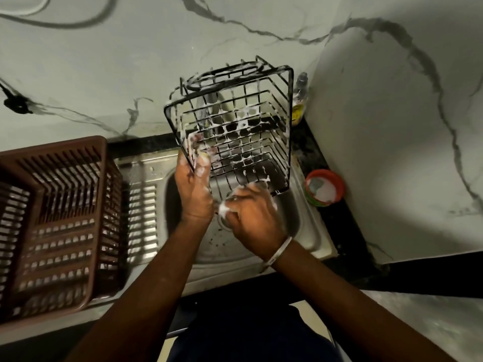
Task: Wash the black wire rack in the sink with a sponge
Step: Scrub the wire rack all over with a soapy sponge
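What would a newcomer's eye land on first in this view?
The soapy black rack, held tilted over the sink at centre. The left hand grips its left rim, while the right hand holds a foamy sponge at its lower edge. A big brown basket fills the left side.

A brown slatted plastic dish basket (pixel 60 218) is sitting at the left of the scene. A small clear bottle with a yellow label (pixel 300 100) is standing in the corner, where two walls of white marble with grey veins (pixel 130 61) are meeting. A round orange-rimmed tub (pixel 339 184) holding white paste is resting on the black stone counter (pixel 347 231) below the bottle, and a dark cable (pixel 78 23) is looping across the wall at upper left.
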